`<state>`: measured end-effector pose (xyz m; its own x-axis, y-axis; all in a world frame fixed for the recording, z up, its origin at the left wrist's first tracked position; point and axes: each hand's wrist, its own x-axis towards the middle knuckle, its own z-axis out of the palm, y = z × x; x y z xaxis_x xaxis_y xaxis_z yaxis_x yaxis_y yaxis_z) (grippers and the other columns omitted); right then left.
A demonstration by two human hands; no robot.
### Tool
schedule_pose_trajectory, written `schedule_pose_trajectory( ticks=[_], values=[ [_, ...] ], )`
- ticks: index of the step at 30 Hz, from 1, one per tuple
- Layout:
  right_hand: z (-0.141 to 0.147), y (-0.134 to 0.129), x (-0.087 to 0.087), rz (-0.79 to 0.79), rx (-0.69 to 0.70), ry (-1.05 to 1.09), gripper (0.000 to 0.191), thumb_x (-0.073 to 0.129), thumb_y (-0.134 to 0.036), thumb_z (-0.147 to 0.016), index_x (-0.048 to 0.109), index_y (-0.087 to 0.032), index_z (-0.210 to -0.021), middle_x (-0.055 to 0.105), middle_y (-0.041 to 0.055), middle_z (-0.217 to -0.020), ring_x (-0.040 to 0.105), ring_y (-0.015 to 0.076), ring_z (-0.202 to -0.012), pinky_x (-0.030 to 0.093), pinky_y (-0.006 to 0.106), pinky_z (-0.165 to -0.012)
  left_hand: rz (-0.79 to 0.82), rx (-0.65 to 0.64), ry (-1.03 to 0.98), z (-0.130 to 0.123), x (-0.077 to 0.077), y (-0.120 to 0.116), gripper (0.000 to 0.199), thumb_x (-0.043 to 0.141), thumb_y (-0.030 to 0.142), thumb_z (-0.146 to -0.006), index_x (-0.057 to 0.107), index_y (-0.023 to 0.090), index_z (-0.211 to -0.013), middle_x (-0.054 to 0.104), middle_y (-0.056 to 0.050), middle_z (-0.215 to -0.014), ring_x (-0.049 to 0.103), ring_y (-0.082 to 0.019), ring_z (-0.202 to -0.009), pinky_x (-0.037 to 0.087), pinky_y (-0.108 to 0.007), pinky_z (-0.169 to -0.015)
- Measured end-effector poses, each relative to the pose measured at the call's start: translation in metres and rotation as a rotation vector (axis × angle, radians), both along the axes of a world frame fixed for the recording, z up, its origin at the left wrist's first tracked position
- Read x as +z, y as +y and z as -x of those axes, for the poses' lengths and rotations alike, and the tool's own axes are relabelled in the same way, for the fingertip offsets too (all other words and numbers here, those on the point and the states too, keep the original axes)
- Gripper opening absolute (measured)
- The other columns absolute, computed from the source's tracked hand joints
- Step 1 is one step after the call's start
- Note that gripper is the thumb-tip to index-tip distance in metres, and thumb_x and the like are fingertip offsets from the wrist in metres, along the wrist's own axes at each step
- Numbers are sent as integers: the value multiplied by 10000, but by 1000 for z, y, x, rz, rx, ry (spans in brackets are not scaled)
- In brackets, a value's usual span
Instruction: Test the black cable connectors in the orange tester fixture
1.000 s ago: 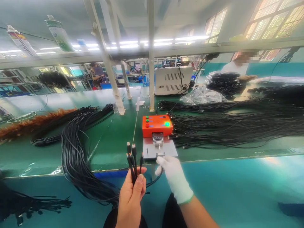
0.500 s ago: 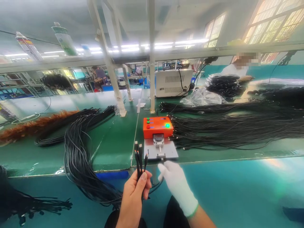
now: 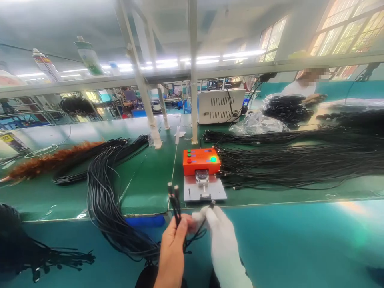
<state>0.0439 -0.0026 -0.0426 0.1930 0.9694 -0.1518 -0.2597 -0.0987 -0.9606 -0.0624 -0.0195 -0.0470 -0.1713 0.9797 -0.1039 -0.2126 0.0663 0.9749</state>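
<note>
My bare left hand [image 3: 175,238] is closed around a few black USB cables [image 3: 176,206], their metal-tipped plugs pointing up. Close beside it, my right hand [image 3: 222,236] wears a white glove and pinches one black cable whose plug [image 3: 213,203] sticks up past the fingertips. The gloved thumb side meets the left fingers, so their exact contact is hidden. Just beyond the hands sits an orange tester box [image 3: 196,163] with a lit green lamp. In front of it a metal plate [image 3: 192,195] carries a small connector fixture [image 3: 205,196], apart from the held plug.
A thick bundle of black cables [image 3: 103,188] hangs over the bench edge at left. More black cables [image 3: 288,162] spread across the bench at right. White shelf posts [image 3: 194,80] rise behind the box, near a white metal case [image 3: 222,106]. A person [image 3: 301,86] sits far right.
My gloved right hand has drawn back from the fixture, and the cable plug is now out of it. Both hands have come together, and the plugs in my left hand have shifted slightly left.
</note>
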Motion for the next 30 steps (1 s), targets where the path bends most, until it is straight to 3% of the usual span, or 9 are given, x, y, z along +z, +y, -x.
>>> schedule_pose_trajectory(
  ticks=[2, 5, 11, 24, 30],
  values=[
    [-5, 5, -8, 27, 6, 63, 228, 507, -373, -816, 581, -171, -737, 635, 21, -571, 622, 194, -612, 494, 309, -646, 21, 73, -83, 3, 3, 2, 283, 628, 436, -780, 657, 157, -745, 631, -18, -674, 560, -144, -627, 443, -241, -620],
    [-13, 14, -18, 7, 146, 159, 249, 512, -388, -806, 566, -160, -721, 557, -17, -449, 592, 184, -487, 470, 306, -547, 62, 35, -131, 4, 9, 2, 270, 615, 423, -796, 634, 154, -768, 544, 34, -524, 422, -78, -432, 329, -194, -439],
    [-18, 29, -24, -20, 182, 220, 213, 525, -333, -800, 565, -147, -703, 545, -36, -420, 570, 151, -436, 475, 307, -577, -22, 18, -78, 1, 15, 1, 256, 537, 414, -850, 617, 176, -798, 550, 28, -493, 516, -123, -511, 395, -233, -563],
    [-13, 38, -21, -14, 154, 185, 225, 530, -356, -792, 578, -146, -727, 547, -33, -418, 544, 160, -423, 477, 315, -540, -50, 31, -136, 2, 14, 4, 298, 576, 441, -819, 670, 158, -830, 507, 12, -586, 408, -99, -539, 329, -209, -491],
    [-14, 37, -17, -8, 163, 116, 276, 543, -402, -780, 607, -138, -733, 551, -25, -442, 553, 164, -466, 457, 309, -576, -41, -23, -135, 2, 17, 6, 203, 580, 374, -832, 633, 186, -885, 501, 34, -579, 391, -83, -500, 306, -196, -466]
  ],
)
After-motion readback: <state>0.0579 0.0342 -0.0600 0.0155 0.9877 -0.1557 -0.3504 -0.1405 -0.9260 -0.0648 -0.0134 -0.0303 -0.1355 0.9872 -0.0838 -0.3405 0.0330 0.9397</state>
